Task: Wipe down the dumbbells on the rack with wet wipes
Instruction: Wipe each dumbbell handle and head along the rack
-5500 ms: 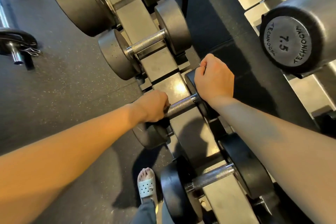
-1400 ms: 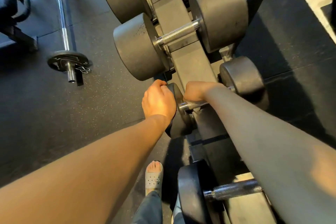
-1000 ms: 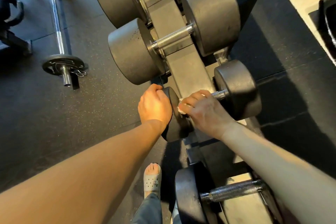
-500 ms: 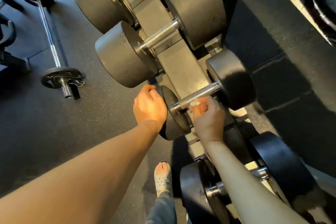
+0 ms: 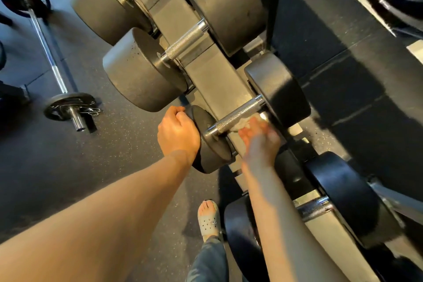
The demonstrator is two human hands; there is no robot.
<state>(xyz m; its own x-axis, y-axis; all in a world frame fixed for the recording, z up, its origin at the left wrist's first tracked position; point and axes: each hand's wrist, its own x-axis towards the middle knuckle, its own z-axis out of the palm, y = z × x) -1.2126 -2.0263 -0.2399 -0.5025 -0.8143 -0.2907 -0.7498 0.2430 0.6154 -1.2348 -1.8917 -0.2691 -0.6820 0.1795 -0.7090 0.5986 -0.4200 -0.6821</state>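
Dumbbell: there it is, the dumbbell (image 5: pixel 235 114), mid-frame, lying across the grey beam of the rack (image 5: pixel 206 75), its knurled steel handle slanting up to the right and a dark head hanging off each side.
Wet wipe: a small white wet wipe (image 5: pixel 245 123), bunched up and pressed against the near side of that handle, towards its right end.
Right hand: the right hand (image 5: pixel 261 142) comes up from below with the wipe caught in its fingertips; the hand is smeared with blur, so the exact finger placement is hard to read.
Left hand: the left hand (image 5: pixel 178 135) sits on the dumbbell's left head, fingers curled over the rim and gripping it, back of the hand to the camera.
Rack neighbours: just above on the same beam, a bigger dumbbell (image 5: pixel 185 40) with thick grey heads; just below, a lower dumbbell (image 5: pixel 313 207) with black heads, its handle partly hidden behind the right forearm.
Underfoot: a grey sandal (image 5: pixel 208 220) with toes showing, planted beside the base of the rack on the dark speckled floor (image 5: pixel 91 167).
Off to the left: a barbell (image 5: pixel 52 57) lying on the floor, well apart from the rack, a plate on each end.
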